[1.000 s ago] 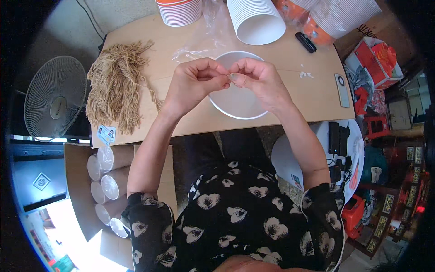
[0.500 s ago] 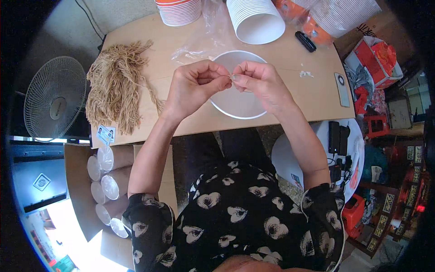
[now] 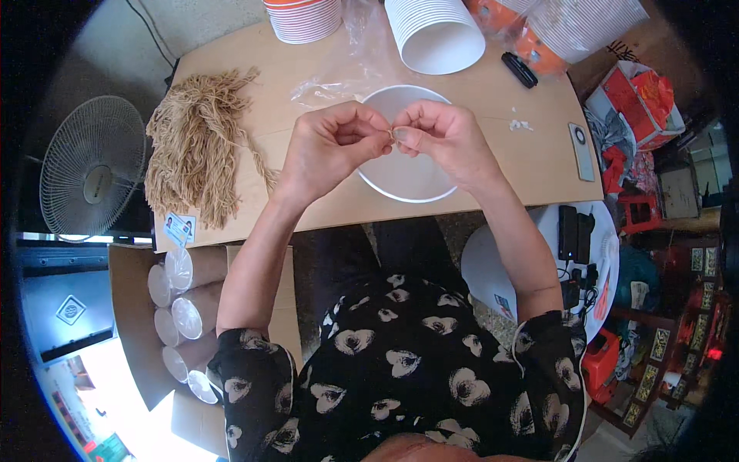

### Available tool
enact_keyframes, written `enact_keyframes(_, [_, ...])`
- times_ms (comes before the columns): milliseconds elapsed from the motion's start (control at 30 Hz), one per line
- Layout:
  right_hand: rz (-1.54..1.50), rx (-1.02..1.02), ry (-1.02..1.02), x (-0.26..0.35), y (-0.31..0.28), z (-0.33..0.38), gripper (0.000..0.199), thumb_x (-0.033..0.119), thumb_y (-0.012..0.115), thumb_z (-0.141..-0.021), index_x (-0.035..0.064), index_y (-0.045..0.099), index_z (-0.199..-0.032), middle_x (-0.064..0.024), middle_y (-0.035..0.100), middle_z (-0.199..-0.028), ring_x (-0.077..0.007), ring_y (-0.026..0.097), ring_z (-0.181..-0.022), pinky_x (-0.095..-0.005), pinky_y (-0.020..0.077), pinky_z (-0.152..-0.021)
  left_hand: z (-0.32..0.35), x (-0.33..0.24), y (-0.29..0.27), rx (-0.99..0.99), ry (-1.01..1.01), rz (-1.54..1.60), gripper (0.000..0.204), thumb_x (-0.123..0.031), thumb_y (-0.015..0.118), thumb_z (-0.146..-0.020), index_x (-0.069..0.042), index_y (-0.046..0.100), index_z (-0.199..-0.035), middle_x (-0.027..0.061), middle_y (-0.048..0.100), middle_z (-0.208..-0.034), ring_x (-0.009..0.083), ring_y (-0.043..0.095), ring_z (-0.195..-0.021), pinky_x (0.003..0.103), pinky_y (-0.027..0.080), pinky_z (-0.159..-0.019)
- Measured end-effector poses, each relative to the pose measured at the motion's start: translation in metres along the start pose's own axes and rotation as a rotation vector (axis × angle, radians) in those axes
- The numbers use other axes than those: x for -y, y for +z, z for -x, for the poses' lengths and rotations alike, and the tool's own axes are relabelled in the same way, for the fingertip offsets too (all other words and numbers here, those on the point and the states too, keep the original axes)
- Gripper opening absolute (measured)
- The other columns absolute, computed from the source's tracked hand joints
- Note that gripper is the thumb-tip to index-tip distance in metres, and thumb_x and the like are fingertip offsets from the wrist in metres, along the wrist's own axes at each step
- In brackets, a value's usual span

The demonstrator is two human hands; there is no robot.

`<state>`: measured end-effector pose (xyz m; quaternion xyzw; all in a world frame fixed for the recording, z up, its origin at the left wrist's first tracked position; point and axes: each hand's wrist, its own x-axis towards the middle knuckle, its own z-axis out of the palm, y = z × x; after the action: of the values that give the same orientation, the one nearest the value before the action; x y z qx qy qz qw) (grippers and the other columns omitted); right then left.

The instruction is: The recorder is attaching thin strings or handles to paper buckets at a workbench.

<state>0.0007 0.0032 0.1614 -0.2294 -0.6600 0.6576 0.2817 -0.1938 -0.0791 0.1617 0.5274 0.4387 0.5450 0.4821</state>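
Observation:
Above a white paper bucket point(image 3: 408, 177), my left hand point(image 3: 331, 142) and my right hand point(image 3: 443, 138) meet fingertip to fingertip. Each is closed in a pinch of thumb and forefinger. Whatever lies between the tips is too small to make out. The bucket stands near the table's front edge, its inside partly hidden by my hands. Left of my left hand lies a heap of beige twisted cords point(image 3: 196, 146), with one strand trailing toward my wrist.
Nested white buckets point(image 3: 439, 46) and an orange-rimmed stack point(image 3: 305, 21) stand at the table's point(image 3: 339, 215) back. A black stapler-like object point(image 3: 519, 70), white scraps point(image 3: 520, 125) and a phone point(image 3: 581, 152) lie rightward. A carton point(image 3: 131, 308) of wrapped cups sits lower left, beside a fan point(image 3: 96, 173).
Both hands stay pinched together over the bucket, with only a slight shift of the fingers. The bucket has moved very slightly to the right.

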Motion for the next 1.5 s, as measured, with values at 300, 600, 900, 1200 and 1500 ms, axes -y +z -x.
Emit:
enact_keyframes(300, [0.064, -0.008, -0.012, 0.006, 0.002, 0.002, 0.01, 0.009, 0.065, -0.092, -0.0003, 0.064, -0.094, -0.0018, 0.062, -0.079, -0.0075, 0.056, -0.072, -0.023, 0.0464, -0.068, 0.002, 0.0, 0.002, 0.008, 0.058, -0.027, 0.009, 0.004, 0.069, -0.089, 0.004, 0.065, -0.097, 0.0076, 0.072, -0.092, 0.0123, 0.07, -0.088, 0.025, 0.058, -0.082])
enact_keyframes(600, [-0.191, -0.113, 0.099, 0.004, 0.001, 0.003, 0.013, 0.012, 0.065, -0.092, -0.0004, 0.064, -0.094, -0.0022, 0.062, -0.08, -0.0088, 0.055, -0.07, -0.0238, 0.0449, -0.067, 0.003, 0.01, -0.002, 0.042, 0.063, 0.068, 0.006, 0.003, 0.068, -0.09, 0.003, 0.065, -0.095, 0.0083, 0.072, -0.092, 0.0136, 0.071, -0.089, 0.025, 0.059, -0.082])
enact_keyframes(900, [0.055, 0.01, -0.015, 0.004, 0.001, 0.003, 0.013, 0.013, 0.065, -0.093, 0.0, 0.064, -0.094, -0.0011, 0.061, -0.081, -0.0082, 0.055, -0.071, -0.0232, 0.0452, -0.066, 0.003, 0.005, -0.002, 0.053, 0.046, 0.053, 0.006, 0.003, 0.068, -0.09, 0.003, 0.065, -0.094, 0.0088, 0.072, -0.091, 0.0143, 0.071, -0.087, 0.025, 0.06, -0.08])
enact_keyframes(1200, [-0.113, -0.063, 0.04, 0.003, -0.001, 0.005, 0.019, 0.02, 0.064, -0.096, 0.0011, 0.063, -0.094, -0.0021, 0.061, -0.081, -0.0099, 0.054, -0.071, -0.0249, 0.0453, -0.068, 0.001, 0.007, -0.003, 0.071, 0.048, 0.097, 0.006, 0.002, 0.069, -0.089, 0.003, 0.065, -0.093, 0.0096, 0.072, -0.09, 0.0151, 0.071, -0.087, 0.026, 0.06, -0.08])
enact_keyframes(1500, [0.023, 0.016, -0.011, 0.007, -0.001, 0.006, 0.017, 0.017, 0.065, -0.094, 0.0007, 0.063, -0.093, -0.0006, 0.06, -0.08, -0.0084, 0.054, -0.071, -0.0247, 0.0452, -0.068, 0.001, 0.005, 0.0, 0.084, 0.063, 0.079, 0.004, 0.002, 0.069, -0.09, 0.003, 0.065, -0.092, 0.01, 0.072, -0.09, 0.0151, 0.071, -0.087, 0.026, 0.06, -0.079])
